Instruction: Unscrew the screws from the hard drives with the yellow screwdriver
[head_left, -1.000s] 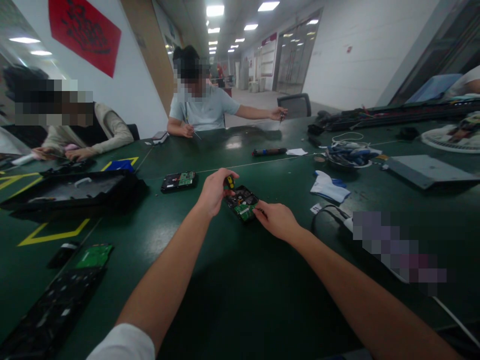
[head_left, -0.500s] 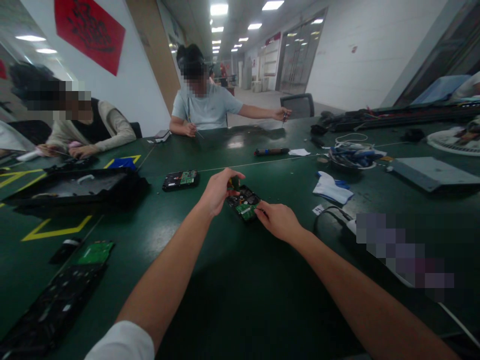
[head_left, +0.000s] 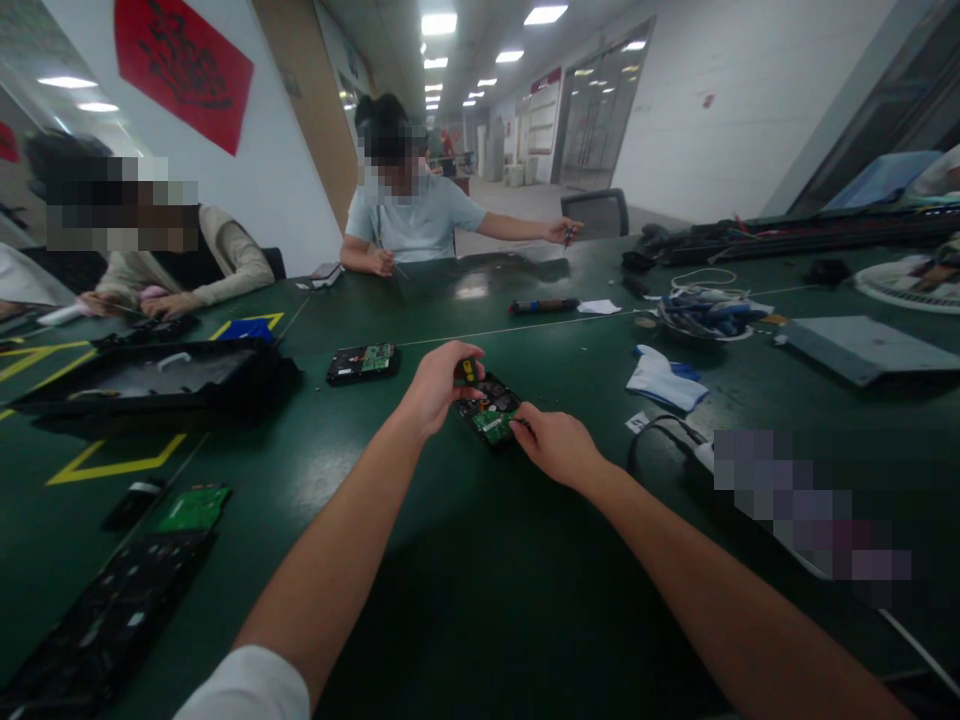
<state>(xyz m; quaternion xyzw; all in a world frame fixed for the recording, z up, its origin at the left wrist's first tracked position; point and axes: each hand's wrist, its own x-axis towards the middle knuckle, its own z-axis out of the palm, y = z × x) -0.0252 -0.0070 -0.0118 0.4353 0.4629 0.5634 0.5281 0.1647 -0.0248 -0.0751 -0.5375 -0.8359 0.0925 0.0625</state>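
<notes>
A black hard drive (head_left: pixel 487 398) with a green circuit board (head_left: pixel 493 428) on its upper face lies on the dark green table in front of me. My left hand (head_left: pixel 442 385) is closed round a screwdriver (head_left: pixel 470 371) with a black and yellow handle, over the drive's far left end. The screwdriver's tip is hidden. At the drive's near right side, my right hand (head_left: pixel 555 440) pinches the edge by the circuit board with thumb and fingers.
Another hard drive (head_left: pixel 363 363) lies to the left, near a black tray (head_left: pixel 150 385). Several black drives form a row (head_left: pixel 112 610) at lower left. On the right are a white glove (head_left: pixel 664 380), a power strip (head_left: pixel 757 510) and a grey metal box (head_left: pixel 870 350). Two people sit across the table.
The screwdriver handle in my left hand has turned, with more of its yellow showing. My right hand keeps its place at the drive, which has barely moved.
</notes>
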